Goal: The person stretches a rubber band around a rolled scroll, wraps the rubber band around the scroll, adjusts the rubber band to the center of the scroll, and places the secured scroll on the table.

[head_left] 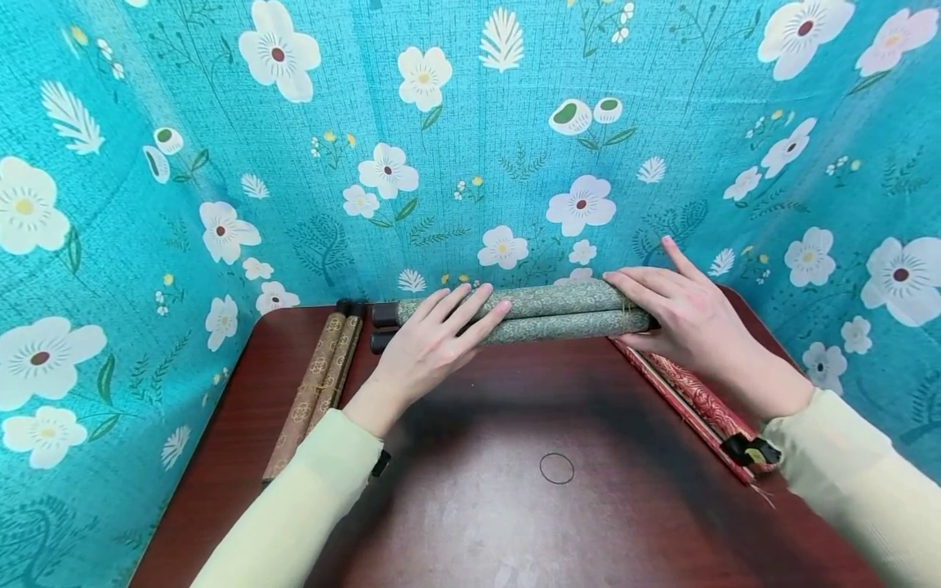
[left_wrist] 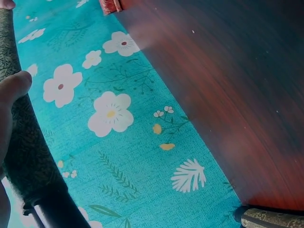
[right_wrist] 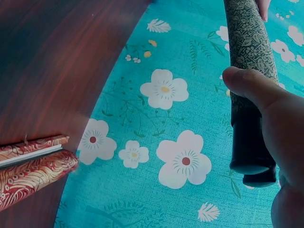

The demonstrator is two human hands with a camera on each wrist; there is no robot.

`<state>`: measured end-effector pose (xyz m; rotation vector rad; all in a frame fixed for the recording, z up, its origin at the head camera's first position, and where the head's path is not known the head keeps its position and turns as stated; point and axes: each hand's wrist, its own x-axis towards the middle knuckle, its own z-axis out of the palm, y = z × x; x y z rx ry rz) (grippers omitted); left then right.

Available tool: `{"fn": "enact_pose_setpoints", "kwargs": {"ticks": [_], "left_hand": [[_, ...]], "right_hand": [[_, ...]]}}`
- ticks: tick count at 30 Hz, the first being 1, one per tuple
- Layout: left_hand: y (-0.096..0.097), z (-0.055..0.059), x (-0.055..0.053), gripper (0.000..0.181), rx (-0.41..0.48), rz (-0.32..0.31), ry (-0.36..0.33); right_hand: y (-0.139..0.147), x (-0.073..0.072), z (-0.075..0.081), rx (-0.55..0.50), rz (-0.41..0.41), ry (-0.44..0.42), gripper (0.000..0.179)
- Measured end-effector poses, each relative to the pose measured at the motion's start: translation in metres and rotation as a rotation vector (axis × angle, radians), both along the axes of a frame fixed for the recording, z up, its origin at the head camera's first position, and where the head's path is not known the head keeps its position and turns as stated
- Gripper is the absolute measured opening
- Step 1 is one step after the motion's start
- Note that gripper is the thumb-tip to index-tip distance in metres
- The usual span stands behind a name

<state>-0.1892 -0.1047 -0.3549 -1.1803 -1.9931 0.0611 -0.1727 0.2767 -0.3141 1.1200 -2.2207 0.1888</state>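
Note:
A double-rolled hanging scroll in grey-green patterned cloth with dark end knobs is held level above the far edge of the table. My left hand grips it near its left end, fingers over the top roll. At the other end my right hand grips it, thumb underneath and one finger raised. In the right wrist view, the thumb lies along the patterned cloth just above the black knobs. A yellowish tie circles the rolls beside the right hand.
On the table's left lies a brown-gold scroll, rolled in two and tied. A red patterned scroll lies to the right, partly under my right arm. A thin dark loop rests on the red-brown table. Blue floral cloth hangs behind.

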Motion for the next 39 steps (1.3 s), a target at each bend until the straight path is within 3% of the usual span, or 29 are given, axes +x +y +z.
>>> {"fn": "enact_pose_setpoints", "kwargs": {"ticks": [7, 15, 19, 23, 29, 32, 39], "left_hand": [[0.006, 0.000, -0.001, 0.069, 0.054, -0.033, 0.031], [0.008, 0.002, 0.001, 0.058, 0.067, -0.028, 0.038], [0.006, 0.003, 0.002, 0.057, 0.073, -0.028, 0.033], [0.005, 0.004, 0.000, 0.057, 0.093, -0.049, 0.030], [0.007, 0.005, 0.000, 0.056, 0.118, -0.068, 0.031], [0.008, 0.004, 0.000, 0.054, 0.118, -0.067, 0.034], [0.008, 0.002, 0.002, 0.055, 0.116, -0.064, 0.013]], "right_hand": [[-0.003, -0.002, -0.003, 0.026, -0.044, -0.005, 0.101], [-0.008, -0.004, -0.007, 0.046, -0.043, 0.069, 0.107], [-0.010, -0.004, -0.010, 0.021, -0.033, 0.087, 0.082], [-0.006, -0.002, -0.012, -0.002, -0.069, 0.096, 0.089], [0.004, 0.002, -0.012, 0.011, -0.178, 0.044, 0.097], [0.002, 0.001, -0.012, 0.026, -0.183, 0.022, 0.104], [-0.004, 0.000, -0.015, 0.040, -0.164, -0.020, 0.102]]}}
